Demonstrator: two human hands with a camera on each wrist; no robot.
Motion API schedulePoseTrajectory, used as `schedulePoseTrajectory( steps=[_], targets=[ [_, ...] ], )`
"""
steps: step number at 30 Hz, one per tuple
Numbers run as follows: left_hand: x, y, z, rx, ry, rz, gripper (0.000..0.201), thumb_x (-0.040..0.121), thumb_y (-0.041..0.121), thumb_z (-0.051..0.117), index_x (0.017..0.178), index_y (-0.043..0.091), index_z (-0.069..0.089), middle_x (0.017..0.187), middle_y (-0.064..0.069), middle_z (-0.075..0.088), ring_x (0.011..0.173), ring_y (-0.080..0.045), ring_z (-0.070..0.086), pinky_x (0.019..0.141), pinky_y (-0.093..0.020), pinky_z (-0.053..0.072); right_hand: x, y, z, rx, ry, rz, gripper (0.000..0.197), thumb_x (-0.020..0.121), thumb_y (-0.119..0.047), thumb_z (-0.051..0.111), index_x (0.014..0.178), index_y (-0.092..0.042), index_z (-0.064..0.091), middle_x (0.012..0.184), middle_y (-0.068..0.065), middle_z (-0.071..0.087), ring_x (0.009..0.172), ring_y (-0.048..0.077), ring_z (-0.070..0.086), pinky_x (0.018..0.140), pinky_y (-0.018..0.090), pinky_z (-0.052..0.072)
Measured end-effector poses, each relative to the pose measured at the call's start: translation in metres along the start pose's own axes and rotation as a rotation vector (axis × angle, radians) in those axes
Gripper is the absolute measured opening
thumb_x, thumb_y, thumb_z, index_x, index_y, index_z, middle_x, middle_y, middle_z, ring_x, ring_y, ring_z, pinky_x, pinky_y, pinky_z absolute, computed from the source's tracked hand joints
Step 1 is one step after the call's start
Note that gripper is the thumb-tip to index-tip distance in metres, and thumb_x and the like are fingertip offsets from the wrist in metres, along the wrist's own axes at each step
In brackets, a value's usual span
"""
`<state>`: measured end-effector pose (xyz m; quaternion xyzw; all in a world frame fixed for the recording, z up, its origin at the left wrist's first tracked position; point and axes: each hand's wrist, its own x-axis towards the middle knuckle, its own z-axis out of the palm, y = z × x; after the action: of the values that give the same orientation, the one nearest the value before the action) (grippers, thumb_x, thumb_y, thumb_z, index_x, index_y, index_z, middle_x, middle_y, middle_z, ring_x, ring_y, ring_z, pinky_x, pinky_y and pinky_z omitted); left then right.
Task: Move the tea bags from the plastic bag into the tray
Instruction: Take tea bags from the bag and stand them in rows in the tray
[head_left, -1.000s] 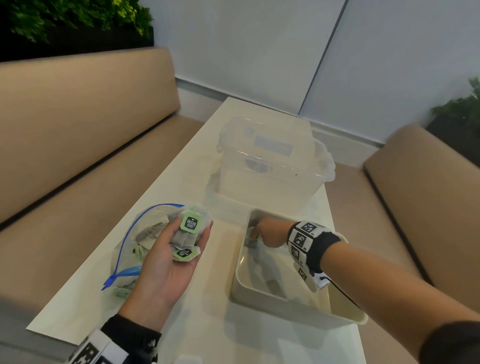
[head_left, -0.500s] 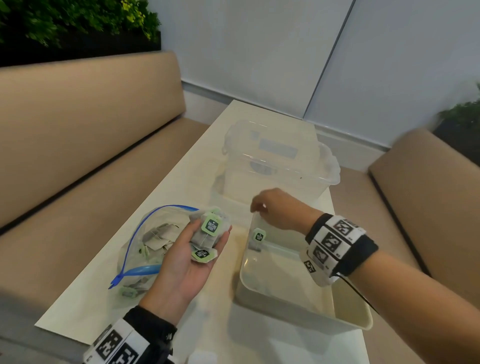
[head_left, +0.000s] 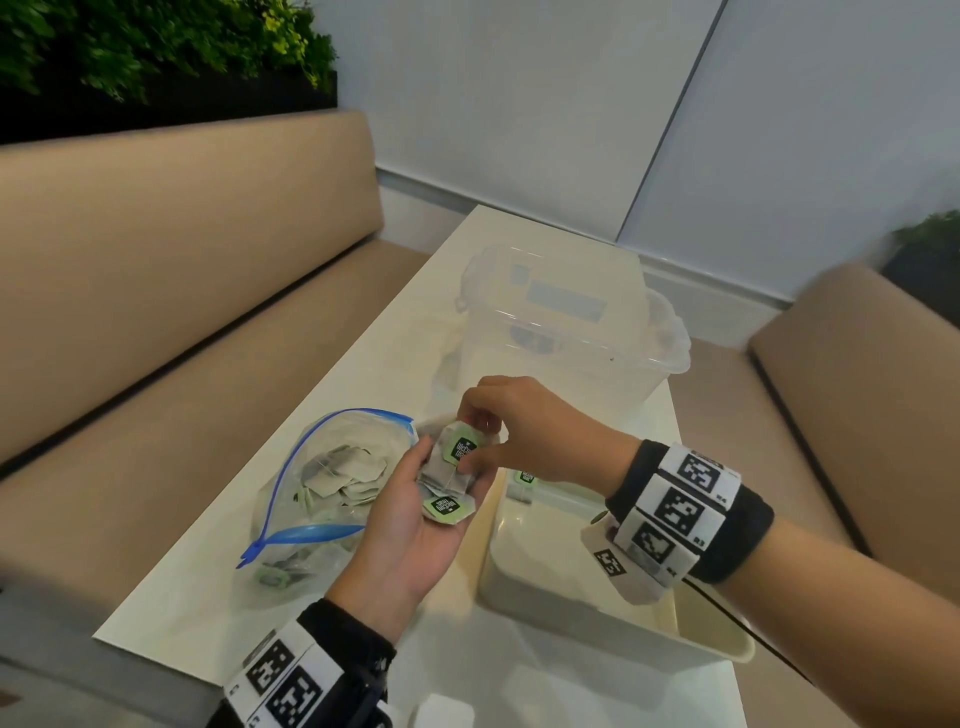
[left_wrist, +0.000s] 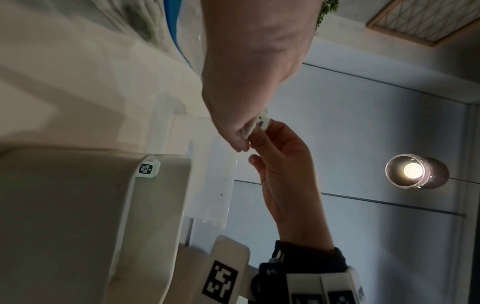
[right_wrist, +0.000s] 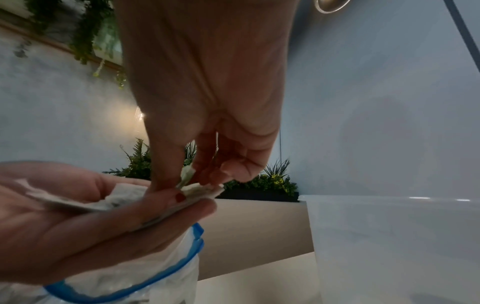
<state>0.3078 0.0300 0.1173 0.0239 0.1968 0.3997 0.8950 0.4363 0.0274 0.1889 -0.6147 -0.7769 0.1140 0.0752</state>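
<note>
My left hand (head_left: 410, 525) lies palm up between the plastic bag and the tray and holds a small pile of tea bags (head_left: 441, 480) with green tags, the thumb (right_wrist: 179, 197) pressing on them. My right hand (head_left: 519, 431) reaches over from the right and pinches the top tea bag's tag (head_left: 460, 449) between thumb and fingers. The clear plastic bag (head_left: 332, 483) with a blue zip lies open on the table, with several tea bags inside. The cream tray (head_left: 597, 631) sits to the right; one tea bag (head_left: 526, 475) rests in its far left corner.
A clear plastic bin (head_left: 571, 332) stands just behind the tray and hands. The white table (head_left: 363, 364) is narrow, with tan benches on the left (head_left: 182, 312) and right (head_left: 857, 389). A small white object (head_left: 447, 714) lies at the near table edge.
My right hand has left a tea bag in the tray, risen out and moved left to the pile in my left hand, where it now pinches a tag. The left hand stayed in place.
</note>
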Motion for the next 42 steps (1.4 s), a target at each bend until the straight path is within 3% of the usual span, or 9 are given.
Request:
schedulePoseTrajectory(
  steps=[5,9,13,19,22,26,32,39,42],
  targets=[
    [0.004,0.001,-0.004,0.022,0.021,0.035,0.032,0.094,0.022,0.05,0.117,0.003,0.06,0.113,-0.017,0.068,0.106,-0.03,0.065,0.084,-0.049,0.053,-0.005,-0.001,-0.017,0.213,0.077,-0.022,0.011,0.085,-0.022,0.068,0.089,-0.012,0.069,0.074,-0.007,0.062,0.07,0.009,0.057,0.062,0.008,0.042],
    [0.005,0.004,-0.007,0.009,0.074,0.055,0.031,0.099,0.025,0.045,0.117,0.004,0.059,0.111,-0.021,0.068,0.105,-0.035,0.064,0.078,-0.05,0.055,-0.013,0.0,-0.042,0.404,0.112,-0.024,0.004,0.086,-0.018,0.066,0.085,-0.02,0.069,0.075,-0.001,0.068,0.065,0.003,0.058,0.055,0.009,0.042],
    [0.004,0.015,-0.008,-0.014,0.077,0.087,0.031,0.098,0.024,0.046,0.118,0.003,0.059,0.113,-0.021,0.067,0.104,-0.036,0.063,0.075,-0.048,0.056,-0.022,0.02,-0.049,0.292,0.19,0.062,0.002,0.08,-0.017,0.073,0.08,-0.017,0.071,0.073,-0.005,0.07,0.061,0.005,0.061,0.057,0.016,0.051],
    [0.002,0.024,-0.007,-0.017,0.043,0.101,0.028,0.099,0.024,0.046,0.112,0.005,0.061,0.118,-0.018,0.065,0.104,-0.036,0.064,0.079,-0.049,0.054,-0.026,0.075,-0.005,0.055,-0.065,0.283,0.034,0.081,-0.002,0.063,0.067,-0.028,0.046,0.065,-0.01,0.056,0.055,0.009,0.056,0.059,0.022,0.05],
    [0.001,0.022,-0.007,-0.014,0.046,0.092,0.03,0.098,0.024,0.046,0.118,0.005,0.059,0.12,-0.019,0.064,0.107,-0.037,0.063,0.078,-0.049,0.055,-0.022,0.092,0.028,-0.027,-0.24,0.357,0.03,0.076,0.002,0.058,0.065,-0.025,0.053,0.07,-0.007,0.057,0.067,0.013,0.055,0.066,0.022,0.045],
    [0.002,0.019,-0.011,-0.01,0.045,0.077,0.03,0.097,0.023,0.048,0.119,0.006,0.06,0.119,-0.019,0.065,0.107,-0.039,0.063,0.079,-0.048,0.055,-0.01,0.107,0.058,0.034,-0.351,0.417,0.025,0.077,0.002,0.058,0.087,-0.013,0.075,0.083,0.003,0.068,0.078,0.012,0.058,0.077,0.022,0.047],
    [0.006,0.02,-0.014,-0.009,0.045,0.069,0.035,0.096,0.024,0.049,0.126,0.006,0.057,0.12,-0.018,0.065,0.107,-0.039,0.063,0.08,-0.047,0.054,0.005,0.114,0.067,-0.134,-0.372,0.422,0.031,0.09,-0.008,0.049,0.11,-0.017,0.071,0.116,0.006,0.066,0.108,0.023,0.057,0.092,0.025,0.042],
    [0.009,0.02,-0.013,-0.006,0.038,0.066,0.034,0.097,0.023,0.048,0.124,0.005,0.058,0.119,-0.019,0.066,0.104,-0.039,0.065,0.079,-0.047,0.055,0.005,0.111,0.064,-0.175,-0.414,0.412,0.033,0.09,-0.008,0.048,0.119,-0.013,0.065,0.123,0.006,0.061,0.115,0.024,0.054,0.097,0.027,0.041],
    [0.012,0.02,-0.013,-0.006,0.04,0.052,0.035,0.097,0.024,0.047,0.125,0.005,0.057,0.118,-0.02,0.066,0.102,-0.037,0.066,0.08,-0.047,0.055,0.004,0.101,0.048,-0.2,-0.358,0.361,0.026,0.089,-0.015,0.056,0.113,-0.014,0.067,0.117,0.004,0.064,0.107,0.021,0.059,0.091,0.024,0.043]
  ],
)
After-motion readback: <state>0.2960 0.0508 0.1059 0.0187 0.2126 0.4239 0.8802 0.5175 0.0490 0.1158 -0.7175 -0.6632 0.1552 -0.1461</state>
